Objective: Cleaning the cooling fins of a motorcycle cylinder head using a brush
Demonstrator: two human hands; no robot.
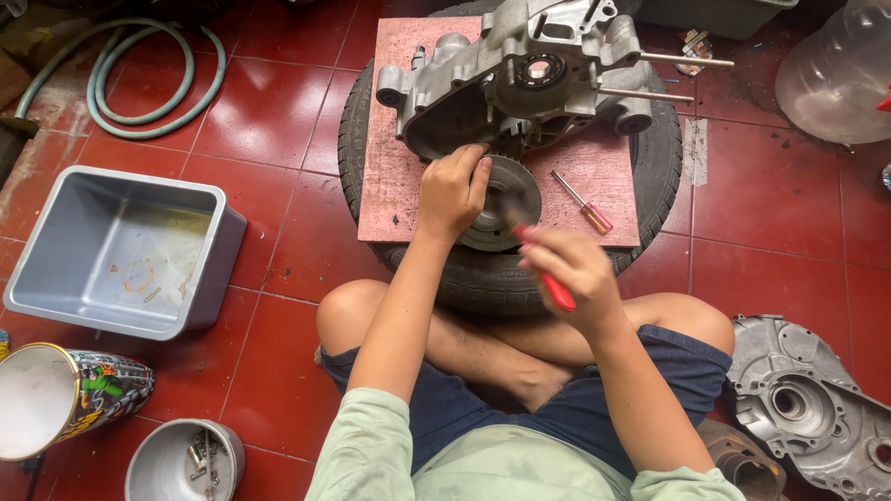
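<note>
1. Nearest me, I am seeing a metal bowl [185,461] with small hardware and a printed tin can [70,397] lying on the near-left floor; a cast engine cover [809,408] is lying near right.
2. My right hand [577,269] is clenching a red-handled tool [546,274], its tip pointing toward the round toothed disc [501,202].
3. My left hand [453,190] is gripping the disc's left edge, fingers curling over the rim.
4. The disc is sitting at the near edge of a pink board [399,158], which is resting on a tyre [501,278].
5. A screwdriver [583,202] is lying just right of the disc.
6. Farther, an engine casing [520,70] is standing on the board.
7. A grey tub [122,250] is sitting left; a green hose [139,79] is coiling far left.
</note>
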